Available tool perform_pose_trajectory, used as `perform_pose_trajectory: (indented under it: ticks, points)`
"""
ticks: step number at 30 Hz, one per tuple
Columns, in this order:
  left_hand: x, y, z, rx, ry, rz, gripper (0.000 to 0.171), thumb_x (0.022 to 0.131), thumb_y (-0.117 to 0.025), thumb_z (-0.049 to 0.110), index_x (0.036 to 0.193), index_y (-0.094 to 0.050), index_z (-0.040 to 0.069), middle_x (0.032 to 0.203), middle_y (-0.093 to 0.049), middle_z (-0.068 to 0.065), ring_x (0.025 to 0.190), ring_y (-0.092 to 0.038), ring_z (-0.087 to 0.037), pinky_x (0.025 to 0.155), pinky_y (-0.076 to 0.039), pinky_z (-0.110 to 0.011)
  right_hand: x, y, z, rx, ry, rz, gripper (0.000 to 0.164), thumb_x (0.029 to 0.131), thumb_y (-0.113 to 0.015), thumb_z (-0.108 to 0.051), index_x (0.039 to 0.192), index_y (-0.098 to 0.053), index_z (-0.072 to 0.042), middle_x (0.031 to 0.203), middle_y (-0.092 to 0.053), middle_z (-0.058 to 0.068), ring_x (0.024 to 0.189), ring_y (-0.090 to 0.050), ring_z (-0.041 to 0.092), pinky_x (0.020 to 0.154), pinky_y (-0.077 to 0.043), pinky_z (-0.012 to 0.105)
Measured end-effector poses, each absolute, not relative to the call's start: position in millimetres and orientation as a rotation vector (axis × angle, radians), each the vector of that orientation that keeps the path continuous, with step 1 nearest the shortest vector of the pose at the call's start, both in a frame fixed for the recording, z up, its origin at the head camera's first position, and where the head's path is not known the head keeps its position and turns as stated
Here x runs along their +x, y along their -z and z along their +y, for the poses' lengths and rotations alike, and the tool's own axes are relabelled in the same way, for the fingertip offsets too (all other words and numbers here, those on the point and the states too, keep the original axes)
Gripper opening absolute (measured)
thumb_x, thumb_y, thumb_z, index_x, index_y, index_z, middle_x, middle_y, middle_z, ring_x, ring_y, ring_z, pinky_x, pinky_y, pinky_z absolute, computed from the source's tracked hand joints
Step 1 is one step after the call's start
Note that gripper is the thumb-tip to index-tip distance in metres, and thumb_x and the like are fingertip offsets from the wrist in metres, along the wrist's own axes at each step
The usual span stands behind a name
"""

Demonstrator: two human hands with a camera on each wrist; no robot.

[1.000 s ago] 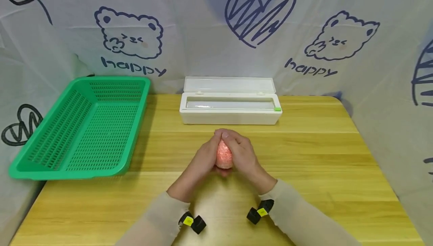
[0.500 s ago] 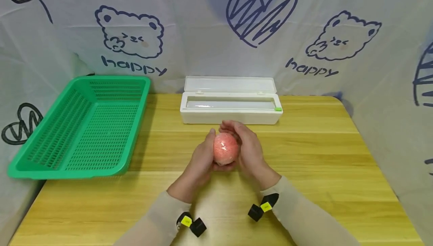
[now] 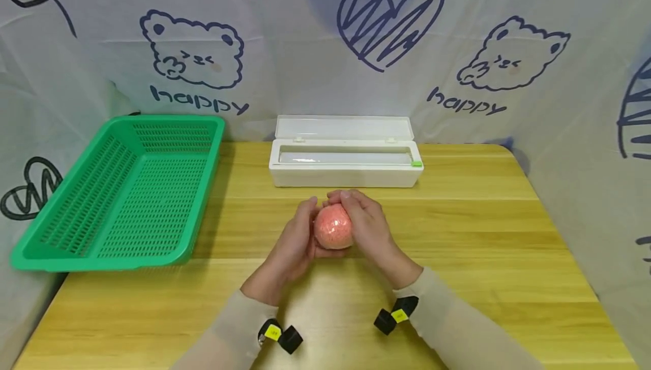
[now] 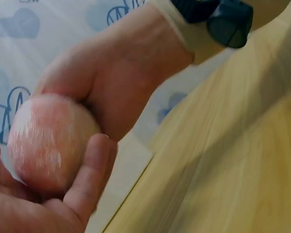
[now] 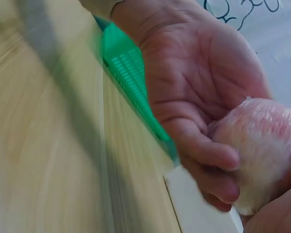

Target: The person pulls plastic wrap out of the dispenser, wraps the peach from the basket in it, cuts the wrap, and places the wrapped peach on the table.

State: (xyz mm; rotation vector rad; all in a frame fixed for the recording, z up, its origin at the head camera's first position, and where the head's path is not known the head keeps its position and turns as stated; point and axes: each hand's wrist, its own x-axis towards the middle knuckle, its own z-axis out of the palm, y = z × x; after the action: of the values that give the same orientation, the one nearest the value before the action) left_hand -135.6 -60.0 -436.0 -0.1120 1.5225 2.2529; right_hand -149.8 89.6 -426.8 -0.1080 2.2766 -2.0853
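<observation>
A round pinkish-red ball (image 3: 333, 227), speckled and glossy under clear plastic film, is held between both hands above the middle of the table. My left hand (image 3: 296, 241) cradles it from the left and below; in the right wrist view the fingers (image 5: 211, 153) of that hand curl against its underside. Over the ball's right and far side bends my right hand (image 3: 371, 231), its thumb along the upper edge. Wrinkled film shows on the ball (image 4: 53, 141) in the left wrist view. What kind of thing lies under the film I cannot tell.
Behind the hands stands a white cling film box (image 3: 346, 177) with its lid (image 3: 346, 127) raised and a small green cutter (image 3: 416, 164) at its right end. A green plastic basket (image 3: 195, 212) sits at the left of the wooden table (image 3: 473, 234). A drawn-on white cloth (image 3: 295, 48) hangs behind.
The hands have parted from around the ball, baring more of it, and the ball has shifted slightly left. My right hand lifted away, then came back against its right side.
</observation>
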Motion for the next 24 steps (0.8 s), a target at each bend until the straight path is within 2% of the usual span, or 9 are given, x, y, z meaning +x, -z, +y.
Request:
perform_pose_trajectory:
  ticks: [3,6,9,12,19,21,24]
  points:
    - [-134.8,433.6,-56.4,-0.156,-2.203,1.604,0.066,0.11,-0.036,0.056,0.14,-0.055,0.001,0.108,-0.068,-0.014,0.068,-0.074,-0.021,0.061,-0.064,-0.034,-149.0,424.5,89.9,-0.177,2.022,2.328,0.042,0.113,-0.044,-0.03,0.118,-0.077,-0.005,0.128,-0.075,0.01,0.127,-0.065,0.024,0.11,-0.05,0.044]
    - [-134.4,430.9,-51.3,-0.255,-2.217,1.642,0.061,0.109,-0.039,0.054,0.134,-0.06,0.003,0.102,-0.067,-0.012,0.06,-0.071,-0.019,0.052,-0.06,-0.029,-143.4,430.6,88.3,-0.309,2.044,2.383,0.04,0.112,-0.045,-0.03,0.125,-0.075,-0.007,0.131,-0.073,0.01,0.123,-0.065,0.025,0.106,-0.052,0.043]
    - [-133.3,428.8,-48.1,-0.28,-2.239,1.673,0.053,0.108,-0.038,0.045,0.126,-0.061,0.002,0.096,-0.066,-0.011,0.056,-0.068,-0.018,0.048,-0.057,-0.028,-137.9,436.6,84.2,-0.329,2.097,2.428,0.037,0.109,-0.049,-0.029,0.123,-0.076,-0.009,0.126,-0.075,0.01,0.113,-0.067,0.024,0.094,-0.057,0.036]
    - [-131.2,428.6,-46.0,-0.259,-2.254,1.709,0.05,0.107,-0.036,0.041,0.124,-0.063,0.001,0.09,-0.067,-0.01,0.051,-0.065,-0.016,0.045,-0.054,-0.027,-135.4,436.0,79.4,-0.221,2.175,2.415,0.034,0.106,-0.052,-0.028,0.113,-0.079,-0.008,0.118,-0.077,0.011,0.103,-0.068,0.021,0.083,-0.058,0.031]
    - [-128.2,427.3,-41.6,-0.257,-2.207,1.894,0.053,0.11,-0.034,0.039,0.105,-0.069,-0.001,0.071,-0.064,-0.01,0.039,-0.055,-0.013,0.037,-0.046,-0.025,-132.3,435.7,74.6,-0.1,2.294,2.335,0.036,0.106,-0.049,-0.025,0.104,-0.079,-0.005,0.105,-0.076,0.017,0.085,-0.069,0.021,0.056,-0.059,0.033]
    - [-128.4,427.3,-41.6,-0.273,-2.211,1.879,0.053,0.109,-0.033,0.038,0.102,-0.068,-0.001,0.066,-0.064,-0.009,0.038,-0.055,-0.013,0.037,-0.046,-0.025,-132.6,434.4,75.7,-0.084,2.277,2.303,0.037,0.106,-0.048,-0.027,0.106,-0.079,-0.006,0.107,-0.076,0.015,0.086,-0.069,0.021,0.057,-0.058,0.033]
    - [-129.7,427.2,-43.9,-0.304,-2.256,1.735,0.052,0.108,-0.035,0.039,0.108,-0.067,-0.001,0.065,-0.067,-0.008,0.043,-0.061,-0.013,0.039,-0.049,-0.025,-138.0,433.1,80.8,-0.089,2.319,2.11,0.042,0.108,-0.046,-0.031,0.117,-0.077,-0.003,0.119,-0.076,0.012,0.103,-0.069,0.019,0.081,-0.059,0.03]
